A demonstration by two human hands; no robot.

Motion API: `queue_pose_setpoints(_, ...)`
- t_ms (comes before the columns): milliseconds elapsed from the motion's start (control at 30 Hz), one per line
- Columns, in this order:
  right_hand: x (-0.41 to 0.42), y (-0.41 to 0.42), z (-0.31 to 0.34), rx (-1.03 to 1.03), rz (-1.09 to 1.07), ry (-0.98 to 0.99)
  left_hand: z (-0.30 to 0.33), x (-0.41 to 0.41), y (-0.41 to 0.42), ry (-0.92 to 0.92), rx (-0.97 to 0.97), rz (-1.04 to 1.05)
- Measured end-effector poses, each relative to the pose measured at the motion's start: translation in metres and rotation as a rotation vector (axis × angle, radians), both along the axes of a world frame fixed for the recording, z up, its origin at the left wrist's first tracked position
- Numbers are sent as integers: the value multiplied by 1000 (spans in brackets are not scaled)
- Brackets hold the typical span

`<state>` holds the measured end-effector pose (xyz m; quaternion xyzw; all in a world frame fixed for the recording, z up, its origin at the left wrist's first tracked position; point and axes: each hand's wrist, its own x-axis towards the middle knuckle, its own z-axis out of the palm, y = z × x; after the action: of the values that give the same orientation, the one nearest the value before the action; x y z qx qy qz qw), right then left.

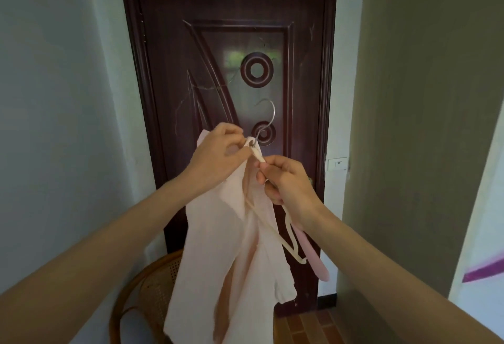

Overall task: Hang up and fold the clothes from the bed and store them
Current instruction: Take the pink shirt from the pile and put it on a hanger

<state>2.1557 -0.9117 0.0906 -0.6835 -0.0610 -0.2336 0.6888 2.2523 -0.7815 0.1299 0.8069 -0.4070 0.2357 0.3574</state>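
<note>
Left hand [218, 152] pinches pink garment [231, 248]; right hand [286, 182] grips hanger [289, 237] beside it

A pale pink garment [231, 256] of thin, lightly textured fabric hangs in the air in front of a dark door, draped long and loose with soft vertical folds. Its upper edge is bunched at the top, where the left hand [218, 152] pinches it beside the base of a hanger's hook. The cream hanger [275, 232] is tilted steeply, its silver metal hook [266, 122] curving up above the fabric and its thin arm running down and to the right, partly inside the garment. The right hand [286, 182] grips that arm just below the neck. A second, pink hanger [313, 256] hangs down from the same right hand, close beside the cream one.
</note>
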Motion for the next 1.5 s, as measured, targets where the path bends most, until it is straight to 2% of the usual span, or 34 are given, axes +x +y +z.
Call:
queue_pose_setpoints(100, -1, -1, 8, -13, 1, -37, 13, 7, 1, 230, -27, -209)
queue_pose_setpoints(133, -1, 0, 10, -4, 7, -45, 16, 12, 4, 214, -47, -245)
queue_pose_setpoints(300, -3, 6, 14, 20, 25, -72, 21, 39, 11, -260, 261, -149)
queue_pose_setpoints(367, -3, 10, 15, 10, 47, -69, 20, 44, 8, -472, 265, -106)
queue_pose_setpoints(433, -3, 12, 17, -2, 79, -68, 18, 45, 7, -573, 255, -53)
queue_pose_setpoints(567, -4, 6, 14, -44, 59, 20, 10, 51, 10, -544, 171, -1)
queue_pose_setpoints(667, 2, -8, -2, -118, -113, 87, 7, 61, 17, -507, 131, 85)
queue_pose_setpoints(767, 18, -23, -26, -406, -248, 201, 8, 64, 21, -463, 120, 132)
queue_pose_setpoints(867, 35, -23, -47, -814, -244, 311, 9, 66, 20, -458, 129, 134)
queue_pose_setpoints(933, 42, -16, -56, -956, -273, 303, 10, 67, 19, -470, 139, 124)
queue_pose_setpoints(1067, 50, -8, -65, -1075, -295, 358, 14, 66, 18, -497, 134, 113)
queue_pose_setpoints(1200, 62, -16, -61, -1068, -332, 459, 17, 67, 24, -543, 172, 171)
queue_pose_setpoints(1333, 65, -34, -45, -1094, -414, 469, 17, 69, 41, -601, 259, 359)
queue_pose_setpoints(1500, 62, -52, -19, -1093, -545, 416, 13, 73, 54, -551, 510, 603)
